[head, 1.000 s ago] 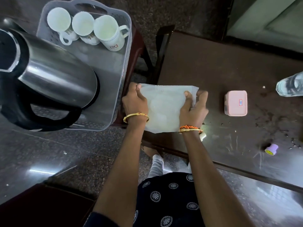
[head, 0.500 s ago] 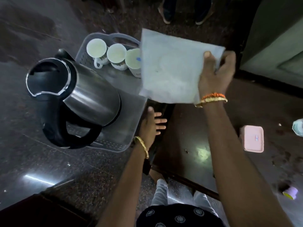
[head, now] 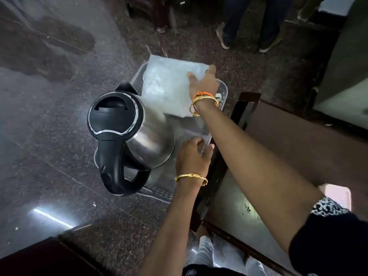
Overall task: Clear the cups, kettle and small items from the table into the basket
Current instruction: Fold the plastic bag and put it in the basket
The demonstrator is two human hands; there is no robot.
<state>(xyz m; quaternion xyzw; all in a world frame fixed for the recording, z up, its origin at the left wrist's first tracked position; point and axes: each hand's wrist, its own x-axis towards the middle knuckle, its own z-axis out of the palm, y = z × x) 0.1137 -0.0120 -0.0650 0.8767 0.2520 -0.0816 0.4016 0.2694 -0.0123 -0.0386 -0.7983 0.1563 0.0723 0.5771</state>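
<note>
A steel kettle (head: 139, 134) with a black lid and handle stands in the near part of the grey plastic basket (head: 159, 193). My right hand (head: 203, 84) pinches a folded white cloth (head: 169, 86) by its right edge and holds it over the far end of the basket, where it hides the cups. My left hand (head: 192, 157) grips the basket's right rim, thumb over the edge. A pink lidded box (head: 338, 196) lies on the dark table (head: 298, 156), partly behind my right sleeve.
The basket sits on a dark stool left of the table. A person's legs and shoes (head: 249, 36) stand on the speckled floor beyond the basket. A dark chair edge (head: 29, 259) shows at the bottom left.
My right hand has carried the cloth from above the table corner out over the basket's far end, covering the cups. My left hand moved from open beside the basket onto its rim.
</note>
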